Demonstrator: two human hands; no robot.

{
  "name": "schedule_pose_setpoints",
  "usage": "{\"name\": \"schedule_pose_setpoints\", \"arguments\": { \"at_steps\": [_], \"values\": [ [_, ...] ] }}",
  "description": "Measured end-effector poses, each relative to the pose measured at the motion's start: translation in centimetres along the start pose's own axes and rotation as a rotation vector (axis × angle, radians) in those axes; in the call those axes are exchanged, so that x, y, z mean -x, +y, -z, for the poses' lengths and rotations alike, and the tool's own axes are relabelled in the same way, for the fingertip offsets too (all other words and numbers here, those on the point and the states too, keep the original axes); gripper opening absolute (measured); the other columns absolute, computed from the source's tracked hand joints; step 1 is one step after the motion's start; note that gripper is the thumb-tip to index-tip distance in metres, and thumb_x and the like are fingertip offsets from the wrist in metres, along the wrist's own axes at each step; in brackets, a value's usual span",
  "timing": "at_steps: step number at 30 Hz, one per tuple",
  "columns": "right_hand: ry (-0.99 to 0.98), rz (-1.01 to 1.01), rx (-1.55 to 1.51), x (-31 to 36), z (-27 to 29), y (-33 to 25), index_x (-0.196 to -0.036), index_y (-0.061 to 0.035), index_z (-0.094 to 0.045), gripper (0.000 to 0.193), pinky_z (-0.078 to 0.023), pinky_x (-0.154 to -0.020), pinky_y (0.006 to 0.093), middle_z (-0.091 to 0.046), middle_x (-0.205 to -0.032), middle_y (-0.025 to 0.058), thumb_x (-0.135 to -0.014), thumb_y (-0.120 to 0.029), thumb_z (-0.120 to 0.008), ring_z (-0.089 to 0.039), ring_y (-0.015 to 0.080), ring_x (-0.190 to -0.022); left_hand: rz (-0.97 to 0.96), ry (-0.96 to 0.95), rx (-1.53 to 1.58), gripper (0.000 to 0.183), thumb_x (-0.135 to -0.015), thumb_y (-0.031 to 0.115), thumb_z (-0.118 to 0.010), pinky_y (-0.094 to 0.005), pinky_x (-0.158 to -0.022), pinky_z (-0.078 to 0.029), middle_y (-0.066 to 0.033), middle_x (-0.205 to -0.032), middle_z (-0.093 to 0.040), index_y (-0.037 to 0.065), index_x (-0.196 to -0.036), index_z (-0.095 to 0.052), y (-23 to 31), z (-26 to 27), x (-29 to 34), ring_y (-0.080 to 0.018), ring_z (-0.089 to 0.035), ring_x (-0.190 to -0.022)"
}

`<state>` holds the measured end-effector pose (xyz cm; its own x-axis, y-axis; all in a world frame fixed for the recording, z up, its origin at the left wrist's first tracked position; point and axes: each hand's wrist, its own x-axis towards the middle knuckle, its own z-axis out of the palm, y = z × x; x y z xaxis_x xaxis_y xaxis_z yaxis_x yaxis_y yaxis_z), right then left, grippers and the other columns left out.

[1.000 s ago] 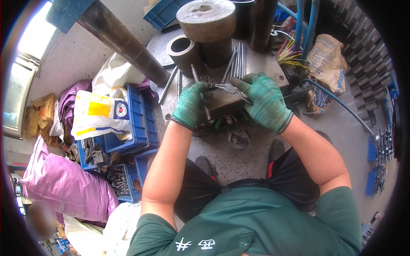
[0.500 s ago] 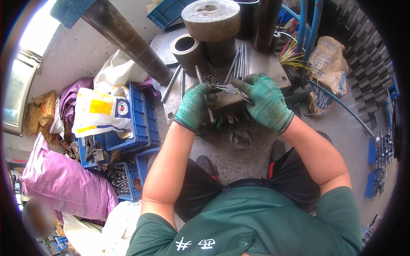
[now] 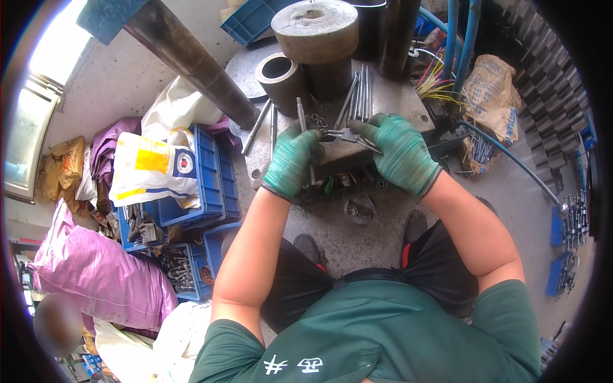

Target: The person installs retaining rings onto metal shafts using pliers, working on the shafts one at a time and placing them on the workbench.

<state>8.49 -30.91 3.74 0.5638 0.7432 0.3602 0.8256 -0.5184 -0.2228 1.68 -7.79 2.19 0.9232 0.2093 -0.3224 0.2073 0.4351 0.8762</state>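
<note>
Wearing a green glove, my left hand (image 3: 290, 159) is closed round a metal rod (image 3: 301, 112) that stands nearly upright, its stepped top showing above the fingers. My right hand (image 3: 399, 150), gloved too, grips the handles of a pair of pliers (image 3: 347, 135). The pliers point left, their jaws reaching the rod beside my left fingers; what the jaws hold, if anything, is too small to tell. Behind the pliers, several small rings (image 3: 317, 120) lie on the steel press table (image 3: 399, 96). More metal rods (image 3: 363, 96) lean or lie just beyond my right hand.
A hollow steel cylinder (image 3: 279, 69) and a thick round press block (image 3: 315, 29) stand behind my hands. Blue crates (image 3: 207, 172) with metal parts and a purple sack (image 3: 96, 268) are at left. At right are a blue hose (image 3: 511, 150) and a torn paper bag (image 3: 491, 89) near rods.
The pliers have turned slightly and their jaws have come nearer the rod in my left hand. The rod has tipped more upright. Both hands keep their grip.
</note>
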Motion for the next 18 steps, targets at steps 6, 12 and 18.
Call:
{"name": "schedule_pose_setpoints", "arguments": {
  "at_steps": [6,12,18],
  "values": [
    [0.008,-0.306,-0.536,-0.4,1.2,1.1,-0.138,-0.0094,-0.069,0.055,-0.057,-0.095,0.0422,-0.074,-0.116,0.0236,-0.084,-0.001,-0.061,-0.072,0.0389,-0.108,-0.202,0.008,-0.488,0.038,-0.103,0.018,-0.054,-0.0248,-0.062,-0.049,-0.0080,-0.093,-0.070,-0.003,-0.133,-0.067,0.4,0.3,1.1,-0.0117,-0.060,-0.071],
    [-0.119,-0.346,-0.710,-0.3,1.5,1.9,-0.140,-0.0047,-0.066,0.054,-0.056,-0.098,0.0366,-0.075,-0.121,0.0230,-0.086,-0.004,-0.063,-0.074,0.0284,-0.110,-0.324,0.028,-0.573,0.037,-0.101,0.015,-0.060,-0.0266,-0.073,-0.052,-0.0055,-0.100,-0.070,-0.001,-0.133,-0.069,-0.4,0.3,1.4,-0.0112,-0.062,-0.083],
    [-0.335,-0.306,-0.661,-1.1,3.9,1.8,-0.140,-0.0024,-0.066,0.055,-0.055,-0.101,0.0366,-0.074,-0.124,0.0227,-0.085,-0.008,-0.067,-0.073,0.0291,-0.113,-0.403,-0.049,-0.605,0.039,-0.095,0.003,-0.069,-0.0294,-0.086,-0.055,-0.0075,-0.107,-0.071,-0.001,-0.134,-0.068,-0.2,1.0,1.4,-0.0137,-0.065,-0.095]
  ]
}}
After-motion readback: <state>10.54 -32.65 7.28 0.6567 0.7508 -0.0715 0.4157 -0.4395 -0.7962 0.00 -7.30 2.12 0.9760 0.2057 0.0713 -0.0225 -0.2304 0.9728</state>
